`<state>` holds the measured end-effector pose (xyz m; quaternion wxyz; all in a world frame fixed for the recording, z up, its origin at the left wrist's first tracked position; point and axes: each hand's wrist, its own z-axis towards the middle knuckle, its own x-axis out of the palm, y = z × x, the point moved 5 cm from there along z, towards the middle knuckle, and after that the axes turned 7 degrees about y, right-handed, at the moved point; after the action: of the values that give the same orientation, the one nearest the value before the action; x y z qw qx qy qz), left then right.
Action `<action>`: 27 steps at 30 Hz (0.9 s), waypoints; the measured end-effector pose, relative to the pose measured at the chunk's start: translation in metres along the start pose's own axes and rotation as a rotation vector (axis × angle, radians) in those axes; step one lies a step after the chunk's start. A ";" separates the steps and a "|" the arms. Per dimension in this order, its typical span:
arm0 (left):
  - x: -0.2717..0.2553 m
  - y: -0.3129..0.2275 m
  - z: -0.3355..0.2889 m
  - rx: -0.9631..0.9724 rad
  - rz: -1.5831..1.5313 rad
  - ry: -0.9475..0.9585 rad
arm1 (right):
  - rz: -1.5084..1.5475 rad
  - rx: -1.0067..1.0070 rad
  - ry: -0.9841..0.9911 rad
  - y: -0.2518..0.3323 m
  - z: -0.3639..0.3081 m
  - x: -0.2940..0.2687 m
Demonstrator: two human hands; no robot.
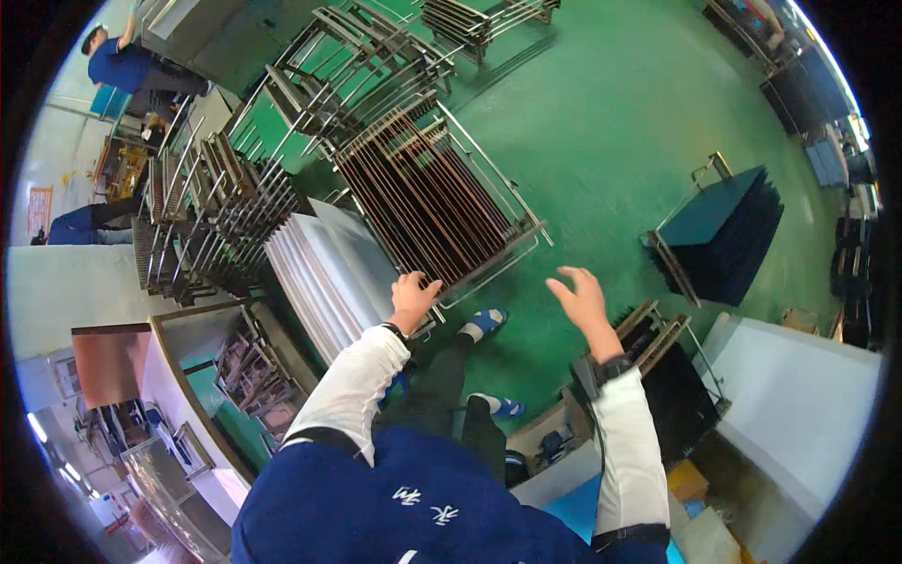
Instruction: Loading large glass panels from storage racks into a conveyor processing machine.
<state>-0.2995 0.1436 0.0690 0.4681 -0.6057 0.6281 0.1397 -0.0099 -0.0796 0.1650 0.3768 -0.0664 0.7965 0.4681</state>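
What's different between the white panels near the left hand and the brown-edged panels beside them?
The white panels are pale, while the brown-edged panels look dark. The white panels sit close together; the brown-edged panels show gaps between. Both form rows of thin pieces.

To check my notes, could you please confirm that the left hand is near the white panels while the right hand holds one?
Not quite: the head view shows the right hand empty and open; the left hand is indeed near the white panels.
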 end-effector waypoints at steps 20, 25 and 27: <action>-0.011 0.032 0.123 -0.200 -0.371 -0.265 | 0.368 0.211 0.335 -0.032 0.256 0.205; -0.004 0.033 0.126 -0.171 -0.393 -0.255 | -0.073 -0.079 0.106 -0.016 0.257 0.187; -0.004 0.029 0.128 -0.143 -0.394 -0.262 | -0.286 -0.141 0.140 -0.007 0.263 0.195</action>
<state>-0.2727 0.2477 -0.0062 0.5197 -0.7248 0.4204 0.1673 -0.0032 0.1737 -0.0414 0.3775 -0.2378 0.7685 0.4586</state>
